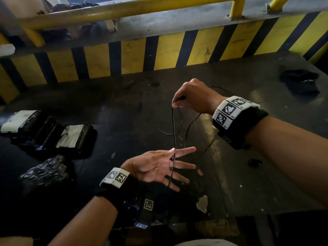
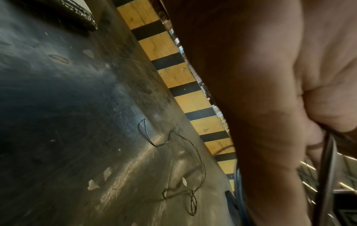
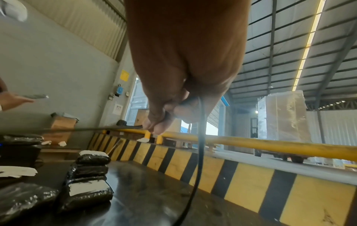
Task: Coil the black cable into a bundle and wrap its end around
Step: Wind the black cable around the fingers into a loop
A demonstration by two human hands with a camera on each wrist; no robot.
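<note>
A thin black cable stretches taut between my two hands above a dark table. My right hand is raised and pinches the cable between thumb and fingertips. From there the cable drops to my left hand, which lies palm up with its fingers spread, the cable running across them. The rest of the cable lies in loose loops on the table beyond my hands. In the right wrist view my right hand pinches the cable, and one strand runs left while another hangs down.
Black wrapped packages with white labels and a crinkled black bundle lie at the left. A black cloth-like item sits at the far right. A yellow-and-black striped barrier with a yellow rail bounds the table's far side.
</note>
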